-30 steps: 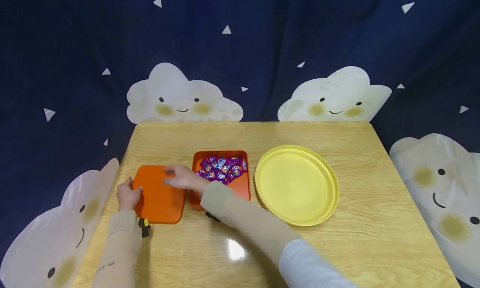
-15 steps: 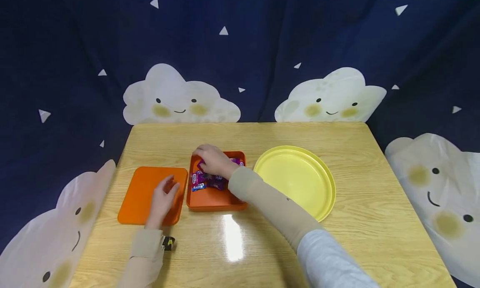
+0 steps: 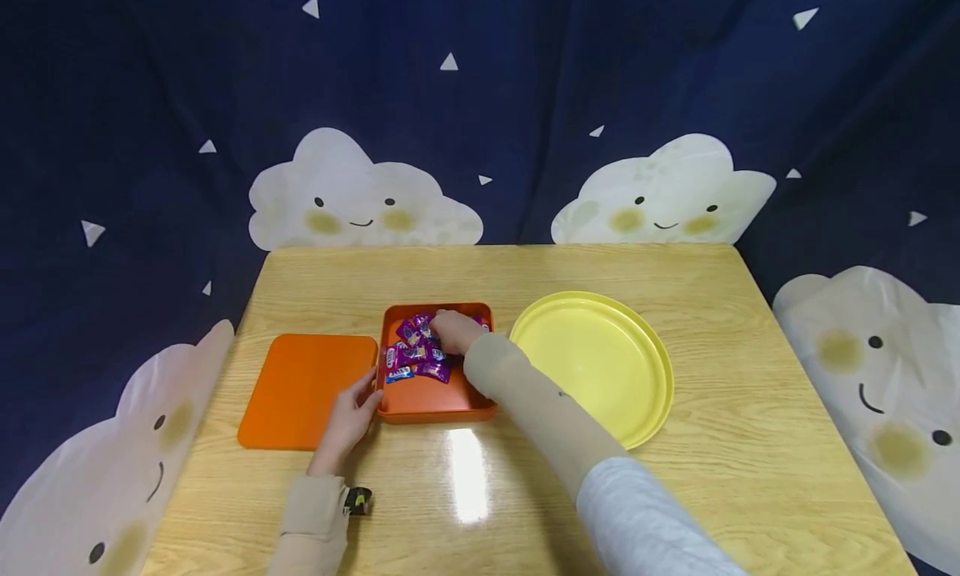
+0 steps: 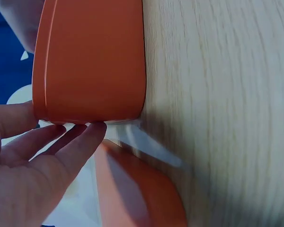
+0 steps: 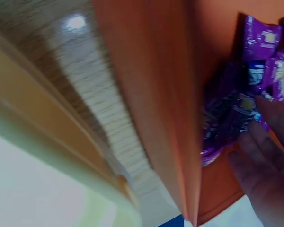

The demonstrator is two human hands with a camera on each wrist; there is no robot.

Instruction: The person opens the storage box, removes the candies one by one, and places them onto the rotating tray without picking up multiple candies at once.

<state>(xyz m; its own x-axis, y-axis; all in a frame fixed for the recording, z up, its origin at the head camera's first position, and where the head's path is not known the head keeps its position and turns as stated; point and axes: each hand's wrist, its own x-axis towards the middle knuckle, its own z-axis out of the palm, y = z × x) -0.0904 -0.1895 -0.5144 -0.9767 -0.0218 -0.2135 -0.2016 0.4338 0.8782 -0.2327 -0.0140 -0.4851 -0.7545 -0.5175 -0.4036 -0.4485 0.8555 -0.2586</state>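
Observation:
A square orange-red box (image 3: 435, 407) holds several small purple-and-blue wrapped candies (image 3: 411, 356), gathered towards its far side. My left hand (image 3: 350, 418) is at the box's left wall, fingertips right at it with the fingers fairly straight. In the left wrist view the thumb lies by the rim of the box (image 4: 94, 56) and the other fingers lower on the wall. My right hand (image 3: 456, 333) reaches down inside the box. Its fingers touch the wrapped candies (image 5: 262, 40) in the right wrist view, and no candy shows clear of the pile.
Flat on the table, left of the box, lies an orange lid (image 3: 300, 388). To the right stands a large round yellow tray (image 3: 592, 363), partly behind the right sleeve. The wooden table (image 3: 750, 434) backs onto a dark blue curtain (image 3: 517, 76) with clouds.
My left hand has left the lid's left edge and come right to the box's wall. The right hand has moved from over the lid into the candies. The lid now lies flat.

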